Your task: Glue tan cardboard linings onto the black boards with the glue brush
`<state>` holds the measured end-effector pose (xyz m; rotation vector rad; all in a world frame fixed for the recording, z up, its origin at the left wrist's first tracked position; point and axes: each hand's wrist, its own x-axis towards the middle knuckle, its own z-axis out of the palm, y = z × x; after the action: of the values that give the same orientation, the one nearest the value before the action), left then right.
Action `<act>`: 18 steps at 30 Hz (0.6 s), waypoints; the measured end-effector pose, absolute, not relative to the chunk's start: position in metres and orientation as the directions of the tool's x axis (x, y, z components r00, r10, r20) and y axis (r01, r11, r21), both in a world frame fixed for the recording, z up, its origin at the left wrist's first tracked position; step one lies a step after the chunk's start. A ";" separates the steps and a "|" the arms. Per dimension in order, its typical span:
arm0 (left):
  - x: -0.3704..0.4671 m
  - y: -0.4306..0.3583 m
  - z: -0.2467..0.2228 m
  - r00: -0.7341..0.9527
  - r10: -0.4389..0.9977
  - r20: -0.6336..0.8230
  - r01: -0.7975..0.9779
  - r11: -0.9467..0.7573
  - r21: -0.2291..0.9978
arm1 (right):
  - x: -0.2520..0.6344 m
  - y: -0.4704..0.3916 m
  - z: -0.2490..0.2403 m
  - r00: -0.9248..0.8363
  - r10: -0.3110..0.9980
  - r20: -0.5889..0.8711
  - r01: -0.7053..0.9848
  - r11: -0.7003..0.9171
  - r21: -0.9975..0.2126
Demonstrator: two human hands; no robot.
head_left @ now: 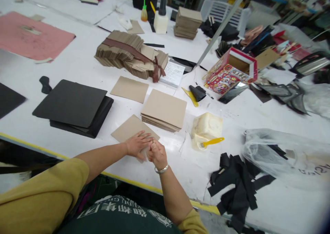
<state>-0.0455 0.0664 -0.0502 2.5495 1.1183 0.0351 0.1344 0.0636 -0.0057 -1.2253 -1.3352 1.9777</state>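
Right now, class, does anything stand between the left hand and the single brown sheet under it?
Nothing visible does: the left hand is spread over the brown sheet. The right hand is curled close beside its fingers, and the stack of brown boards sits beyond, out of the way.

Bright, diffuse light washes the white table (190,175) — shadows are soft, and a pale sheen shows beside the cardboard stack (164,107). Blur smears the plastic bag (318,99) at right — the bottom-right corner darkens.
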 end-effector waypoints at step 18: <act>-0.047 0.062 -0.044 0.684 0.724 -0.093 0.712 -0.634 0.301 | 0.128 0.046 -0.060 -0.134 0.687 -0.715 0.399 -0.623 -0.673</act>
<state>-0.0467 0.0616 -0.0442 2.5840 1.1356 0.0525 0.1277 0.0457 -0.0605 -1.8988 -1.2276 1.8338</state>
